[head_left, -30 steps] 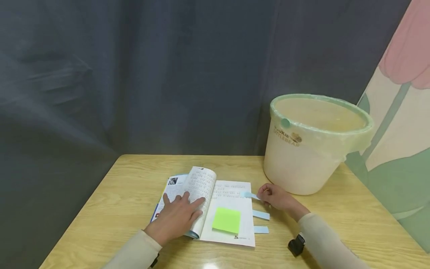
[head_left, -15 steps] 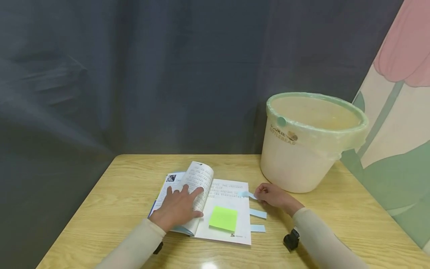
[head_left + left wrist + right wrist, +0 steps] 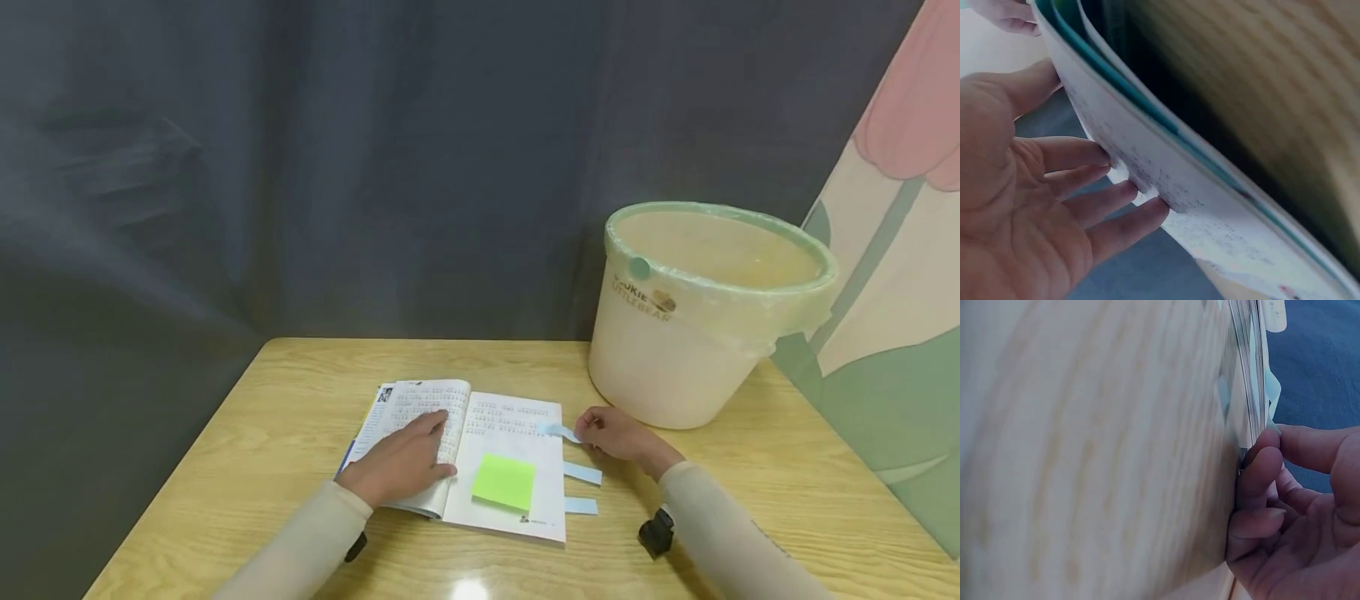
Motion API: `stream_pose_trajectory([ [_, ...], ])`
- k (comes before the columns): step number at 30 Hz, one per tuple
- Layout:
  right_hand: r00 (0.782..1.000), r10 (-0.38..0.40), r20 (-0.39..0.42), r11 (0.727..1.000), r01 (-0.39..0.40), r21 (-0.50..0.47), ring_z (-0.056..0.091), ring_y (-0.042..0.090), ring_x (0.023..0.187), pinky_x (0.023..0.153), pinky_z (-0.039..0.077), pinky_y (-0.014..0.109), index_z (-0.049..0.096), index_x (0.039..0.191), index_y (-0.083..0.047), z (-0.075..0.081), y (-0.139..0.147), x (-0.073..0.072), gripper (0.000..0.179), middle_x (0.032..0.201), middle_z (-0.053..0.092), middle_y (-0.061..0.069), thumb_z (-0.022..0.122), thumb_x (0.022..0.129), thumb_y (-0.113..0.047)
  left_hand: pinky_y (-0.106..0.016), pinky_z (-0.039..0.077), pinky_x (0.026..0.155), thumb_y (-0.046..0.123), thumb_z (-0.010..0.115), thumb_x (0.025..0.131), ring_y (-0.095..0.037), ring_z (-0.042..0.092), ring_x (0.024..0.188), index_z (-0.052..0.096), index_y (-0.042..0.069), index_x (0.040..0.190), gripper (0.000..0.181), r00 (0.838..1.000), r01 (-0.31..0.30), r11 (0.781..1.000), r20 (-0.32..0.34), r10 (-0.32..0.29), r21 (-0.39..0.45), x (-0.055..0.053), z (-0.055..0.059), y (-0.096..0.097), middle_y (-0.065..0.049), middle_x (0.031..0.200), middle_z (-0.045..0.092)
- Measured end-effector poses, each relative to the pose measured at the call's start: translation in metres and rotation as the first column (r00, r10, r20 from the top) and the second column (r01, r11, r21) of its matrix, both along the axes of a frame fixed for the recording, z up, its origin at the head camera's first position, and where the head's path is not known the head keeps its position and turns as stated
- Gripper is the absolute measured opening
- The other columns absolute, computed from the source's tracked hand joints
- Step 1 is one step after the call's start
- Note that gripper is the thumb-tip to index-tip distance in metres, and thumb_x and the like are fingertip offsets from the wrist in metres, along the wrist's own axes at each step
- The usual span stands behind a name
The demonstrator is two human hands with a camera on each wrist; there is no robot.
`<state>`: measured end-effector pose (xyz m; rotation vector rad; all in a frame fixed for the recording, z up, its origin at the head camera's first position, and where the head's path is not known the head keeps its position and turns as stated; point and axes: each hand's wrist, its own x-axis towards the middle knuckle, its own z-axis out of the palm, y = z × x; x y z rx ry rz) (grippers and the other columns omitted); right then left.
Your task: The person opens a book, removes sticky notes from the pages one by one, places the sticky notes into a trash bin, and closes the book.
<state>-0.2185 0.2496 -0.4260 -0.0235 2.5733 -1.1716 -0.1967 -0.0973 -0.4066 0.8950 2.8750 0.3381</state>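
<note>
An open book [image 3: 510, 417] with printed pages lies on the wooden table. My left hand [image 3: 397, 462] presses its left page with outstretched fingers; in the left wrist view the fingertips [image 3: 1157, 209] touch the print. At the book's right edge my right hand [image 3: 618, 435] pinches the outer end of a pale blue paper strip [image 3: 558, 431] between thumb and forefinger. The strip's inner end lies on the right page and its middle bows up slightly. Two more blue strips, an upper one [image 3: 582, 473] and a lower one [image 3: 581, 506], stick out below it. A green sticky note [image 3: 504, 482] lies on the right page.
A large cream bucket [image 3: 667, 358] with a green rim and a bag-like liner stands at the table's back right, just behind my right hand. A dark curtain [image 3: 427, 167] hangs beyond the table [image 3: 247, 467]. A painted wall [image 3: 885, 292] is at the right.
The raised left page has been pressed flatter and now lies to the left under my left hand. My right hand keeps its pinch on the blue strip, which bows a little more.
</note>
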Motion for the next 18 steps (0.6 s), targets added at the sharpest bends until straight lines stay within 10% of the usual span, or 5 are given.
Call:
stream_pose_trajectory([
  [7,1.000,-0.014,0.006,1.000,0.014,0.013,0.054,0.017,0.076,0.068,0.046,0.028,0.061,0.102,-0.003,0.001,0.003,-0.002,0.013,0.083,0.060,0.005,0.058,0.100,-0.015,-0.066,0.021,0.119,0.042,0.060,0.097,-0.044,0.017,0.152,0.040,0.021,0.154,0.063,0.984,0.055,0.996,0.165,-0.065,0.063,-0.002,-0.011,0.004,-0.001,0.167,0.021],
  [18,0.999,0.035,-0.035,0.999,-0.035,0.006,0.055,0.017,0.070,0.064,0.048,0.028,0.061,0.099,-0.002,0.000,0.003,-0.005,0.011,0.079,0.060,0.006,0.056,0.099,-0.011,-0.083,0.016,0.106,0.059,0.068,0.084,-0.060,0.001,0.146,0.035,0.021,0.156,0.087,0.967,-0.013,0.999,0.255,0.005,0.032,0.010,-0.012,0.014,0.011,0.167,0.020],
])
